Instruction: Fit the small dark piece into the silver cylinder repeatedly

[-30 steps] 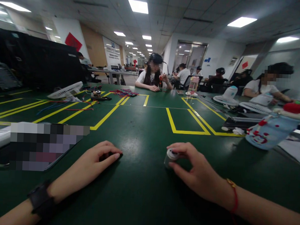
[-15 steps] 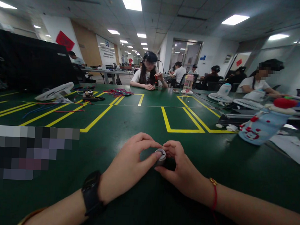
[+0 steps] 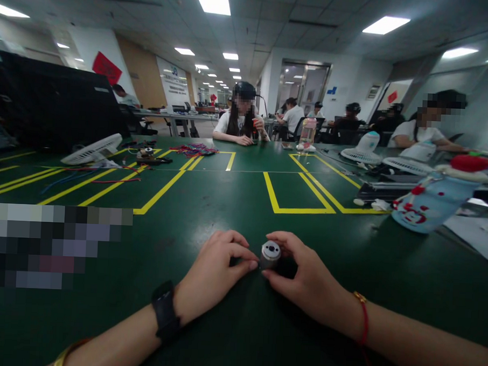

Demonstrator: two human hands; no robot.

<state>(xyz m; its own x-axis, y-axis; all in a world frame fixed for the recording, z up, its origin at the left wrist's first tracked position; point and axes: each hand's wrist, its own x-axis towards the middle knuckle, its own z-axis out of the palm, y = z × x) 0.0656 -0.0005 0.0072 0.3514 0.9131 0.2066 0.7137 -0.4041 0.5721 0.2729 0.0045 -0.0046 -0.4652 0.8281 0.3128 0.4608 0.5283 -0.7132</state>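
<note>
A small cylindrical metal motor (image 3: 270, 254) stands upright on the green table, its pale round top with dark holes facing up. My right hand (image 3: 304, 274) curls around it from the right, thumb at the near side and fingers at the far side. On the left, my left hand (image 3: 219, 273) has its thumb and forefinger pinched together close to the motor's lower side. Whether those fingertips touch the motor or hold something tiny cannot be made out.
Yellow tape (image 3: 303, 211) marks the green table (image 3: 211, 203). A blue bottle (image 3: 429, 204) with a red top stands at the right. Wires (image 3: 195, 150) and a white fan (image 3: 94, 150) lie farther left. A co-worker (image 3: 241, 121) sits opposite.
My left thumb has come off the motor's top, and the left fingers now pinch beside it. The motor's top is uncovered. The view has shifted slightly.
</note>
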